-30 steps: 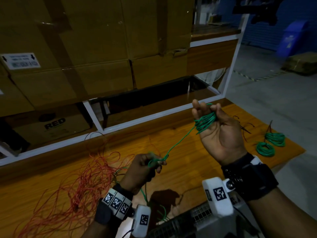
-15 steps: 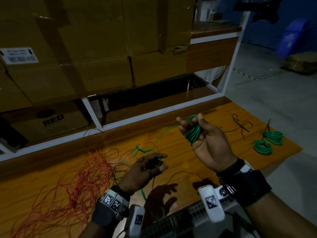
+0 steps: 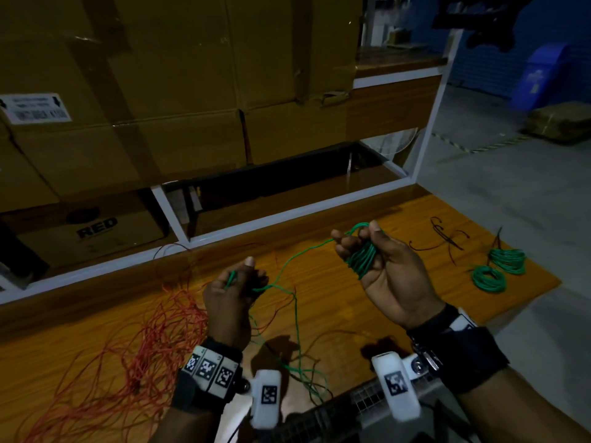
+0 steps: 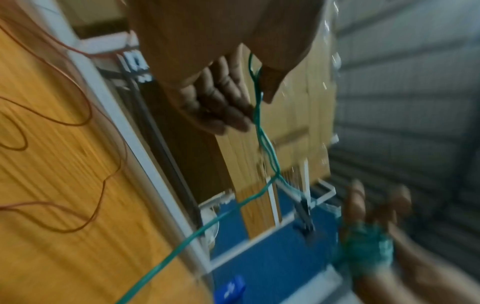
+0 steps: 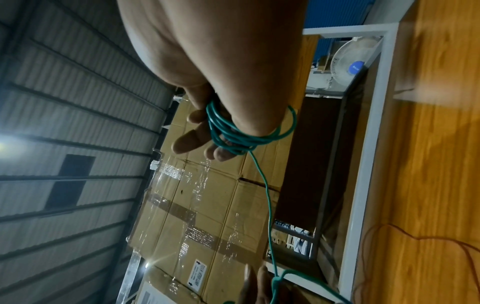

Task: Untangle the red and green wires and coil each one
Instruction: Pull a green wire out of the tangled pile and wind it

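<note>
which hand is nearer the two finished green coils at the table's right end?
Right. The right hand, wound with green wire, is raised over the table left of the finished green coils; the left hand is farther left, beside the red wire pile.

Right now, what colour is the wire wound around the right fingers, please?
Green wire, clearest in the right wrist view.

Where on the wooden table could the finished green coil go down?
Bare wood lies between the right hand and the two finished green coils, though thin dark wire scraps border its far side. The left part is crowded by the red wire tangle; loose green wire trails across the near middle below the left hand.
</note>
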